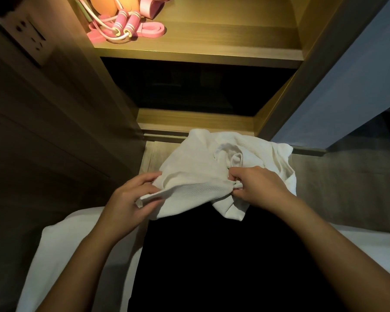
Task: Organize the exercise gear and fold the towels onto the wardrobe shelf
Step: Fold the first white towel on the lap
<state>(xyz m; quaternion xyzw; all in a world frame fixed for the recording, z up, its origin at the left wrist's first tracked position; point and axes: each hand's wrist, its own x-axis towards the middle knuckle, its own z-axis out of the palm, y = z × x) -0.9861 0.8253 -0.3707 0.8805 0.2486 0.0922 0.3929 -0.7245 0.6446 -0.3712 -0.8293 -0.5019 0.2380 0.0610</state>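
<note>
Warm light fills the wardrobe shelf [212, 41] at the frame's top, holding a pink jump rope [124, 25], pink bands [152, 30] and what looks like an orange ball [104, 6]. Below centre, your left hand [128, 199] and right hand [257, 188] each pinch an edge of the crumpled white towel [194, 176].

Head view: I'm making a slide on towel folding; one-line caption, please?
Left hand and right hand pinch a rumpled white towel below the lit wardrobe shelf holding a pink jump rope.

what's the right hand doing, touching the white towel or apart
Touching. Head view shows the right hand pinching a bunched corner of the white towel.
</note>
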